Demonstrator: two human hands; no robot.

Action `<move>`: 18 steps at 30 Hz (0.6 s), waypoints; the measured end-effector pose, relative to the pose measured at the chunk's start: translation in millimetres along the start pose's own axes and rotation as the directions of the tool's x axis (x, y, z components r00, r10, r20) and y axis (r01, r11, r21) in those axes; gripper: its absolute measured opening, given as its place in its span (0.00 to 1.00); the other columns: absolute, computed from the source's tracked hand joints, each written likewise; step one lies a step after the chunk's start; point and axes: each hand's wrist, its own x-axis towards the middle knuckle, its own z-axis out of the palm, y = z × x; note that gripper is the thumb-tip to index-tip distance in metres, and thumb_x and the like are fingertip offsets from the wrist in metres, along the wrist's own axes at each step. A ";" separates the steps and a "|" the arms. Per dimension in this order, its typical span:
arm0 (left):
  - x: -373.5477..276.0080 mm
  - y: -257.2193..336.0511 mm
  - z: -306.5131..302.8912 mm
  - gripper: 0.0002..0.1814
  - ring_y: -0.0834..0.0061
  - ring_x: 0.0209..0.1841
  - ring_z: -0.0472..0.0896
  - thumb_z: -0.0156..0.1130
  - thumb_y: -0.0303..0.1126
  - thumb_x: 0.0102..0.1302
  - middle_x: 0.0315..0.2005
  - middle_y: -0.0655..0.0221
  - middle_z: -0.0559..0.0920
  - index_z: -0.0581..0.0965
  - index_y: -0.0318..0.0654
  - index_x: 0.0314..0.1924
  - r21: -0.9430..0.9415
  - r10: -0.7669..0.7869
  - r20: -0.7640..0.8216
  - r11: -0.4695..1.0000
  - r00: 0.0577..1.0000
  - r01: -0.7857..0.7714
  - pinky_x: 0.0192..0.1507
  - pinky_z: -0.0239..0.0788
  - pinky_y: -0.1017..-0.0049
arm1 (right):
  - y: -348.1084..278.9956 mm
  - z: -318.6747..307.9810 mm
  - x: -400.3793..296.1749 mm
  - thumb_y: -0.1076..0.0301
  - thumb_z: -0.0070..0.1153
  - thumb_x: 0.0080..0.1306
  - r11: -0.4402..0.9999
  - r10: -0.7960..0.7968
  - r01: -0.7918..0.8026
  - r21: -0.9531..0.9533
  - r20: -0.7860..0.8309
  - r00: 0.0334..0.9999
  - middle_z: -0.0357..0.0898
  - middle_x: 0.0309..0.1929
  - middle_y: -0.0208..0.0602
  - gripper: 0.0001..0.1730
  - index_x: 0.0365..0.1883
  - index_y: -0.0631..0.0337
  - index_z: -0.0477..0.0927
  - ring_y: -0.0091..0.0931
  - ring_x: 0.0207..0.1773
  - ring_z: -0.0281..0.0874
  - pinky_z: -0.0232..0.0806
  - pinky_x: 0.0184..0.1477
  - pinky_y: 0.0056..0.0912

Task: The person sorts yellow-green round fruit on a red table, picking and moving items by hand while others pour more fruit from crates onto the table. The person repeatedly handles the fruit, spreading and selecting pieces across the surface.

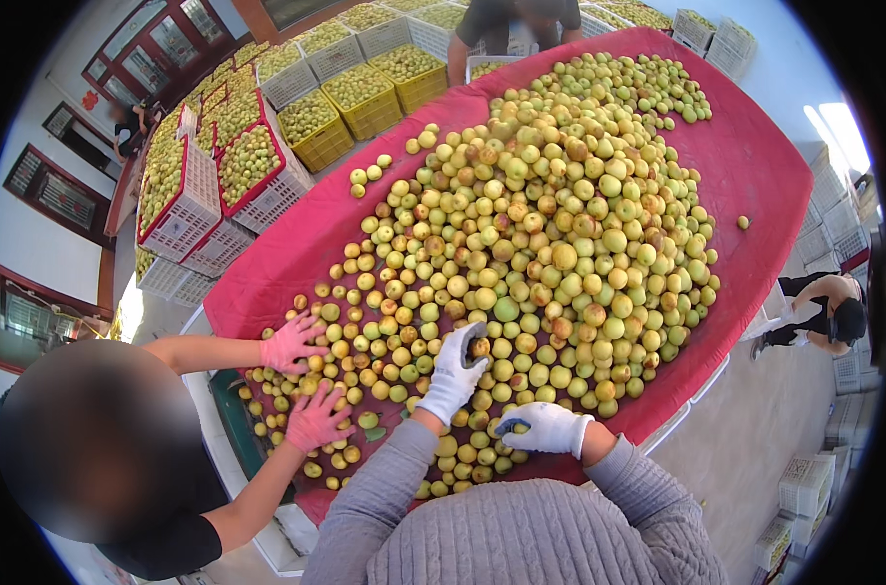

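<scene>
A large heap of yellow-green fruit, apparently small apples or jujubes (563, 256), some with brown patches, lies on a red cloth (768, 168) over a raised table. My left hand (454, 369), in a white glove with grey fingertips, has its fingers curled around a browned fruit (479, 348) near the heap's near side. To its right and closer to my body, my right hand (544, 428), in a white glove with blue-grey fingertips, bends over the near fruit; its fingers touch a fruit that they partly cover.
On the left, a co-worker's pink-gloved hands (308, 387) rest among the fruit, close to my left hand. Another person (520, 22) stands at the far edge. Fruit-filled plastic crates, including a yellow crate (326, 146), stand beyond. A person (827, 307) bends at right, near stacked white crates (807, 482).
</scene>
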 end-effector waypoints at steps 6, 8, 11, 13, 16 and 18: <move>-10.6 -1.0 -16.8 0.41 0.69 0.70 0.79 0.65 0.13 0.61 0.65 0.61 0.82 0.70 0.35 0.76 -0.429 -0.156 0.120 0.883 0.980 0.193 0.76 0.68 0.68 | 4.3 -8.1 -14.5 0.57 0.67 0.74 0.997 0.003 0.016 0.079 -0.225 0.974 0.93 0.50 0.41 0.19 0.59 0.52 0.89 0.34 0.52 0.91 0.80 0.58 0.37; -12.4 12.3 -15.5 0.36 0.69 0.70 0.79 0.64 0.14 0.62 0.64 0.61 0.83 0.74 0.34 0.73 -0.307 -0.120 0.170 0.937 0.978 0.168 0.76 0.69 0.68 | 4.1 -9.9 -24.9 0.61 0.67 0.74 0.985 0.003 0.066 0.161 -0.398 0.918 0.92 0.50 0.41 0.19 0.60 0.54 0.88 0.33 0.52 0.91 0.79 0.58 0.36; -14.3 33.3 -2.5 0.32 0.56 0.71 0.77 0.73 0.34 0.66 0.64 0.61 0.84 0.79 0.44 0.70 0.310 0.129 0.410 0.911 0.903 -0.271 0.78 0.64 0.58 | -0.1 -13.1 -46.0 0.70 0.63 0.78 0.787 0.240 0.226 0.574 -0.622 0.745 0.87 0.42 0.28 0.15 0.60 0.63 0.87 0.19 0.36 0.84 0.76 0.41 0.24; -16.5 48.2 30.6 0.33 0.49 0.78 0.68 0.73 0.50 0.67 0.72 0.60 0.77 0.80 0.56 0.70 0.417 0.253 0.312 0.830 0.916 -0.371 0.81 0.54 0.46 | 3.5 -23.5 -58.6 0.69 0.61 0.81 0.687 0.298 0.420 0.593 -0.757 0.581 0.83 0.39 0.24 0.14 0.60 0.64 0.86 0.15 0.32 0.79 0.73 0.35 0.20; -19.2 79.2 60.4 0.40 0.37 0.83 0.54 0.74 0.59 0.66 0.80 0.57 0.66 0.74 0.68 0.77 0.628 0.048 0.499 0.667 0.865 -0.400 0.80 0.39 0.26 | 17.3 -39.9 -70.0 0.69 0.61 0.82 0.616 0.375 0.596 0.515 -0.857 0.353 0.82 0.38 0.26 0.14 0.61 0.64 0.84 0.17 0.32 0.79 0.73 0.35 0.22; -32.5 73.8 65.7 0.40 0.33 0.81 0.54 0.78 0.57 0.62 0.79 0.57 0.67 0.76 0.71 0.74 0.625 0.070 0.527 0.644 0.847 -0.442 0.79 0.42 0.27 | 23.1 -47.5 -80.8 0.67 0.60 0.82 0.605 0.385 0.641 0.471 -0.879 0.283 0.82 0.37 0.27 0.15 0.62 0.64 0.84 0.18 0.33 0.80 0.73 0.35 0.22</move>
